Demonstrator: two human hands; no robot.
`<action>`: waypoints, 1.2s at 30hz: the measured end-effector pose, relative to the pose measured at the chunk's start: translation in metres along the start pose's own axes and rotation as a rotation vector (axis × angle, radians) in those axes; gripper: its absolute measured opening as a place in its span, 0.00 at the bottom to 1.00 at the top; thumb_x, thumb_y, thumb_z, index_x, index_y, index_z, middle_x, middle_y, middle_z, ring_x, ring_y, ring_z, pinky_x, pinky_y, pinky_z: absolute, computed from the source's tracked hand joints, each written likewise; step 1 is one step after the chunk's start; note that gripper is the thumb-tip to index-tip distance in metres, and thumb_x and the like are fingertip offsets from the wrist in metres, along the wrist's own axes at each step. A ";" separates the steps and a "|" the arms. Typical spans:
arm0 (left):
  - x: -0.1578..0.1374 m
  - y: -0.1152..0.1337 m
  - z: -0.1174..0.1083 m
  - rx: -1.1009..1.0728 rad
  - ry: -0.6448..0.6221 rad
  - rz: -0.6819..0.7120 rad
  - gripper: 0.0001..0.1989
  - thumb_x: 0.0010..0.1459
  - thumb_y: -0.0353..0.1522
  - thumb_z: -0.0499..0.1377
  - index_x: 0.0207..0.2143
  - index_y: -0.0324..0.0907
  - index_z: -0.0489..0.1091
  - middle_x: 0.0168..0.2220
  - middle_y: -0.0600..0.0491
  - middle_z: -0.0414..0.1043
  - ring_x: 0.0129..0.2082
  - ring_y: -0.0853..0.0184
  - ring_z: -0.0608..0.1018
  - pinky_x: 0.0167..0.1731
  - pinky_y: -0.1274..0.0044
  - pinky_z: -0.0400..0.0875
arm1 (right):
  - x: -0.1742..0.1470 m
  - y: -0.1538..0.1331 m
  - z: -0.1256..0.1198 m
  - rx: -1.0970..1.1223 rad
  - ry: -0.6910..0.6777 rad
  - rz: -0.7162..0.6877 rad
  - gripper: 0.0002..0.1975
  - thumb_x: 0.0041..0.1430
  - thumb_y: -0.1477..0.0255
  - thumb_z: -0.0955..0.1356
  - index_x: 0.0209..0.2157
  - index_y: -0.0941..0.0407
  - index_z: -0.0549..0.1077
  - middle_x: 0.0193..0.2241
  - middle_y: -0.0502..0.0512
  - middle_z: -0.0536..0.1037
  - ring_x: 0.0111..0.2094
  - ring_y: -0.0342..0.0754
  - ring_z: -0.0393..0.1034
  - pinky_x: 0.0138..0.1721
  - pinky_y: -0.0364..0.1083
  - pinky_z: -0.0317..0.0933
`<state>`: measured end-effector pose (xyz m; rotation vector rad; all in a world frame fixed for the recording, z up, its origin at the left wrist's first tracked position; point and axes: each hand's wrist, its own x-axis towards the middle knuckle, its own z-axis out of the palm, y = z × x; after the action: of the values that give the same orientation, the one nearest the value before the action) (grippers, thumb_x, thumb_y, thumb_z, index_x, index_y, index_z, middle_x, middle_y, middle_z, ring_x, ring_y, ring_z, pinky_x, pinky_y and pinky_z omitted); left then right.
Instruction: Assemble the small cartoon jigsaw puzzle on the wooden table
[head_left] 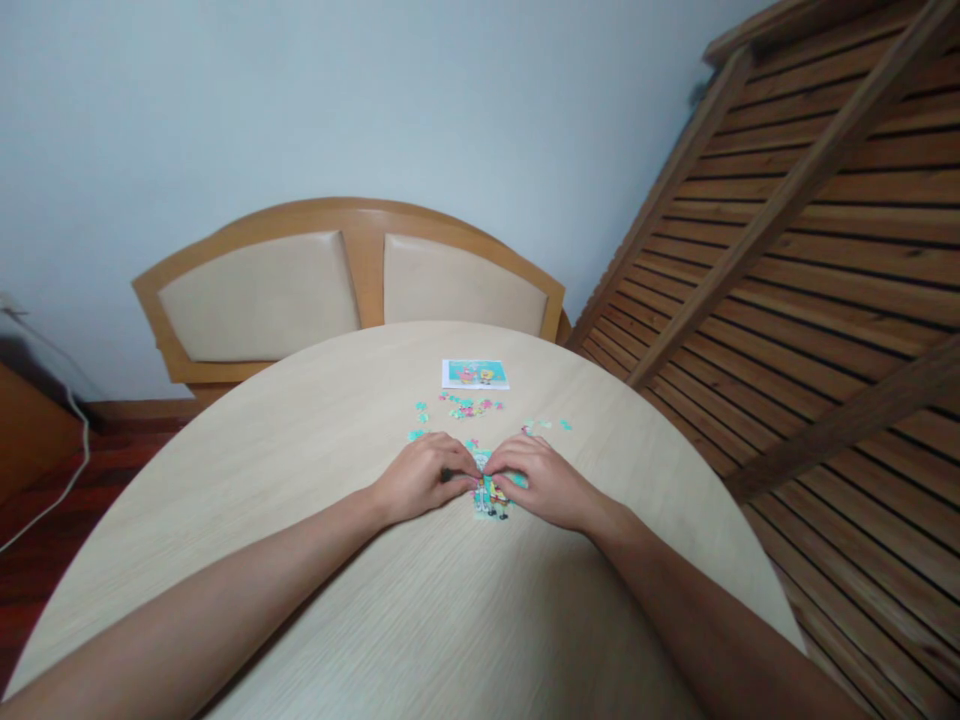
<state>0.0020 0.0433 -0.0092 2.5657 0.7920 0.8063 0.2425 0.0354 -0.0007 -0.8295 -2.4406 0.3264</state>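
A partly joined jigsaw puzzle (pixel 491 505) with a yellow cartoon figure lies on the table in front of me. My left hand (pixel 427 475) is closed in a pinch at its left side, fingertips on a small puzzle piece. From the right, my right hand (pixel 544 480) pinches at the same spot, its fingertips almost meeting the left ones and covering part of the puzzle. The fingers hide the exact edges of the piece between them. Just beyond my hands, loose puzzle pieces (pixel 466 408) in turquoise, pink and yellow lie scattered.
A picture card (pixel 475 374) with a pink and a yellow cartoon figure lies behind the loose pieces. The round wooden table (pixel 300 430) stands against a padded headboard (pixel 364 265). Slatted wooden boards (pixel 810 240) lean on the right. A white cable (pixel 82 450) hangs at far left.
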 end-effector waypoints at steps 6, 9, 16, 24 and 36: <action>-0.001 0.000 0.000 0.011 -0.003 0.006 0.08 0.64 0.37 0.61 0.39 0.46 0.79 0.40 0.50 0.80 0.42 0.63 0.78 0.46 0.71 0.68 | 0.001 0.000 0.000 -0.006 -0.007 -0.007 0.05 0.63 0.74 0.69 0.39 0.52 0.78 0.37 0.52 0.82 0.43 0.50 0.73 0.50 0.52 0.62; -0.001 0.001 -0.001 0.012 -0.009 0.008 0.08 0.64 0.37 0.61 0.39 0.46 0.80 0.40 0.50 0.80 0.42 0.63 0.78 0.46 0.71 0.68 | 0.001 -0.001 0.000 -0.002 -0.014 -0.004 0.06 0.63 0.75 0.69 0.38 0.52 0.78 0.38 0.52 0.82 0.43 0.50 0.73 0.50 0.52 0.62; -0.001 0.003 -0.001 0.040 -0.019 0.007 0.08 0.64 0.36 0.60 0.38 0.46 0.80 0.39 0.51 0.79 0.41 0.63 0.78 0.46 0.71 0.68 | 0.000 -0.002 -0.001 -0.002 -0.016 0.003 0.05 0.63 0.75 0.69 0.38 0.52 0.79 0.38 0.53 0.82 0.43 0.50 0.73 0.50 0.52 0.63; -0.002 0.004 -0.002 0.078 -0.009 0.046 0.08 0.63 0.33 0.59 0.39 0.45 0.79 0.43 0.49 0.78 0.43 0.61 0.77 0.47 0.70 0.68 | -0.001 0.006 -0.006 -0.025 0.018 0.046 0.07 0.64 0.75 0.68 0.39 0.52 0.79 0.38 0.52 0.82 0.44 0.50 0.74 0.49 0.51 0.64; 0.001 0.014 -0.011 0.164 -0.115 0.171 0.11 0.67 0.33 0.54 0.44 0.43 0.76 0.43 0.48 0.78 0.46 0.60 0.77 0.50 0.68 0.67 | -0.024 0.059 -0.038 -0.216 0.308 0.487 0.12 0.61 0.76 0.64 0.42 0.56 0.78 0.43 0.59 0.82 0.47 0.56 0.75 0.52 0.56 0.66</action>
<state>0.0014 0.0342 0.0063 2.8272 0.6343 0.6594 0.3084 0.0690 -0.0020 -1.4556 -1.9890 0.0963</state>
